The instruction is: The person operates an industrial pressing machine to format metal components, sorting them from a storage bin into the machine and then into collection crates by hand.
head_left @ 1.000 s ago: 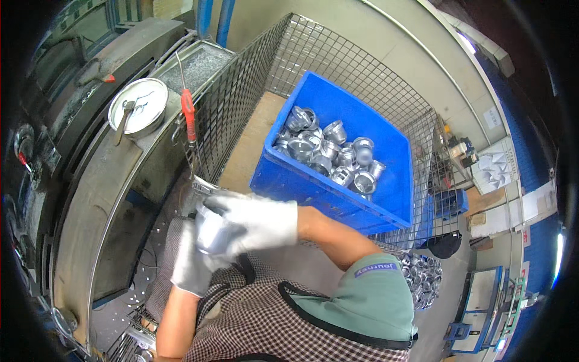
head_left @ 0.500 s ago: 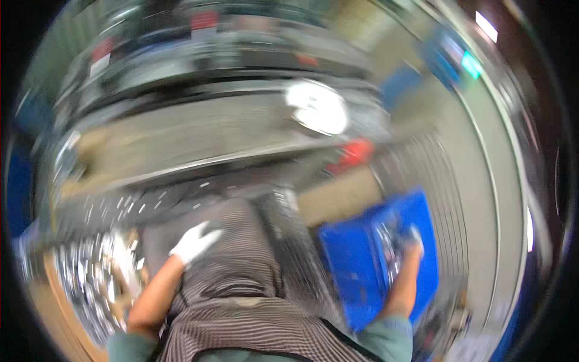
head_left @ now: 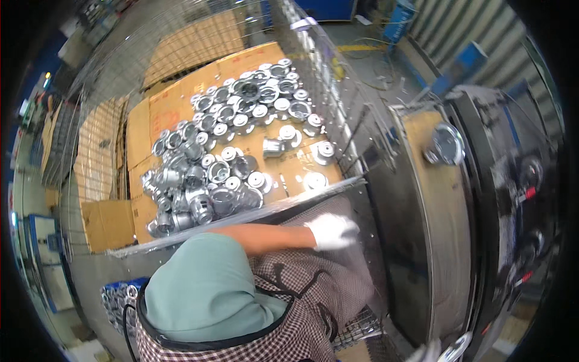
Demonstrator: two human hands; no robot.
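Wire cage [head_left: 304, 197] lined with cardboard, silver cups [head_left: 250, 92], left hand [head_left: 332, 232] empty, fingers half-curled, right hand [head_left: 427, 352] unclear

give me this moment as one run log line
left hand: over lap, nothing seen held | right hand: lower edge, by metal part, grip unclear | metal cups: on cardboard

A pale corrugated wall [head_left: 467, 30] rises at the upper right; before it spreads a grey floor [head_left: 377, 66], crossed by a yellow painted stripe [head_left: 362, 47]; a long, narrow, tan-topped metal bench [head_left: 446, 241] runs down the right side; a blue-framed, pale-panelled cabinet [head_left: 43, 232] stands at far left.
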